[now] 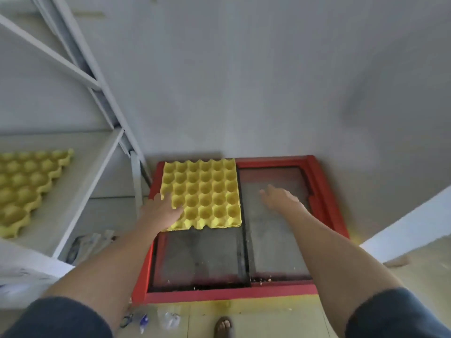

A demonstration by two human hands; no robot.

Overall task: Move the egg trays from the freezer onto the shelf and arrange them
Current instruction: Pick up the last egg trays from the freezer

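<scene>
On the freezer [324, 191] lid's far-left corner sits the tray [202, 193]; my left hand [162, 211] lies open on its near-left edge, right hand [280, 197] open, empty. Looks light, flimsy (crushable), so I'd hold opposite edges.

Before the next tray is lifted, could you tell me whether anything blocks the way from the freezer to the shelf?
Nothing visible does. The egg tray lies on the freezer lid under the left hand; the shelf beside it has bare space next to the trays already there.
</scene>
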